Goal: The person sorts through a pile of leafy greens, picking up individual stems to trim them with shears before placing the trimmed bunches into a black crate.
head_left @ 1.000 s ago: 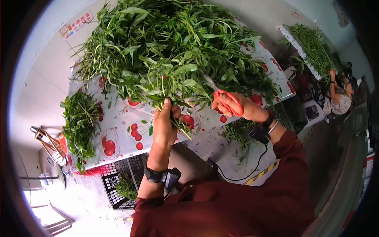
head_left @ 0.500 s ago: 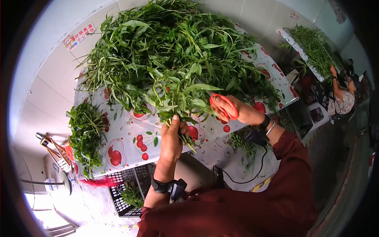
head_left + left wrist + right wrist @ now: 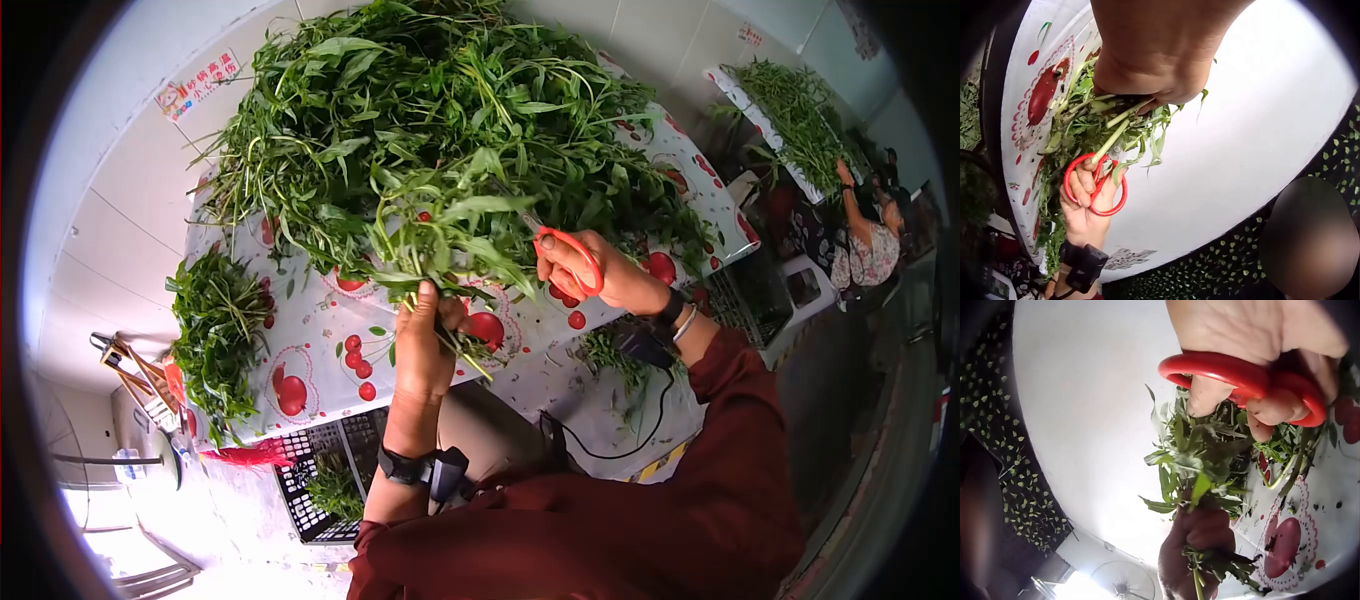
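My left hand (image 3: 425, 345) grips a bunch of leafy green stems (image 3: 440, 235) over the front of the table, thumb on top. Cut-looking stem ends (image 3: 470, 358) poke out below the fist, and the leaves fan toward the heap. In my right hand (image 3: 620, 280) are red-handled scissors (image 3: 590, 268), fingers through the loops, as the right wrist view also shows with the red handle (image 3: 1222, 367). The blades point into the leaves of the bunch, and their tips are hidden there. Behind both hands rises a large heap of the same greens (image 3: 380, 110).
A smaller pile of greens (image 3: 215, 345) lies at the left end of the fruit-patterned tablecloth (image 3: 320, 400). Below the table stand a black crate (image 3: 295, 490) with greens inside and more greens on the floor (image 3: 620, 365). Another person (image 3: 870, 250) works at a second table on the right.
The head view has shifted slightly. The bunch in my left hand has tilted and its leaves have moved; the scissors' blades, mostly covered half a second ago, show again beside them.
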Motion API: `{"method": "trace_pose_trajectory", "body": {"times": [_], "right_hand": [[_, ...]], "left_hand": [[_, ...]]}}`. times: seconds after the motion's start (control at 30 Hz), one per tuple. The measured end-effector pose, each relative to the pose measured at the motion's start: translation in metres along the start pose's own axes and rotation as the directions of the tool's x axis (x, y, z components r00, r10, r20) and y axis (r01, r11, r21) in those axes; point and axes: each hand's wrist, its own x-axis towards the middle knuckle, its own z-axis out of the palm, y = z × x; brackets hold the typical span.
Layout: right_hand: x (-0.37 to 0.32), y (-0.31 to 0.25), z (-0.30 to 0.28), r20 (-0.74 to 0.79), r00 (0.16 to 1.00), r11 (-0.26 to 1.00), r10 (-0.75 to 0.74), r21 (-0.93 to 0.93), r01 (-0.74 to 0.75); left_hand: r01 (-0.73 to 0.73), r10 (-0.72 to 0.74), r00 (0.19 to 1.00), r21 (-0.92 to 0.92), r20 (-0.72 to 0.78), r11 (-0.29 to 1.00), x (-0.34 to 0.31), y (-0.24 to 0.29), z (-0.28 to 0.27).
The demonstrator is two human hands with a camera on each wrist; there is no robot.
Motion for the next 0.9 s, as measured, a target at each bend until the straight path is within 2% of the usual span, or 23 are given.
{"method": "trace_pose_trajectory", "body": {"times": [0.13,0.23,0.3,0.4,0.5,0.6,0.83,0.9], "right_hand": [[-0.009,0.005,-0.002,0.006,1.000,0.998,0.017,0.062,-0.017],[-0.013,0.010,-0.002,0.088,0.995,0.983,0.041,0.173,-0.055],[-0.015,0.015,0.002,0.142,0.986,0.966,0.089,0.229,-0.120],[-0.015,0.014,0.007,0.177,0.976,0.966,0.126,0.204,-0.161],[-0.010,0.011,0.012,0.153,0.976,0.958,0.157,0.217,-0.188],[-0.002,0.012,0.013,0.144,0.987,0.979,0.069,0.183,-0.095],[0.004,0.007,0.016,0.102,0.991,0.978,0.092,0.175,-0.109],[0.003,0.003,0.017,0.052,0.998,0.991,0.041,0.127,-0.047]], "left_hand": [[0.019,-0.001,0.993,-0.146,0.121,0.989,0.005,0.011,-0.006],[0.026,0.000,0.990,-0.179,0.142,0.984,0.005,0.011,-0.006],[0.025,0.002,0.989,-0.182,0.148,0.983,0.004,0.010,-0.007],[0.030,0.008,0.983,-0.203,0.185,0.979,0.002,0.008,-0.004],[0.032,-0.008,0.987,-0.153,0.159,0.988,-0.003,0.009,-0.001],[0.032,-0.010,0.987,-0.135,0.159,0.990,-0.005,0.009,-0.003],[0.040,-0.031,0.991,-0.066,0.131,0.997,-0.011,0.004,-0.005],[0.047,-0.039,0.992,-0.065,0.117,0.997,-0.012,0.003,-0.005]]}}
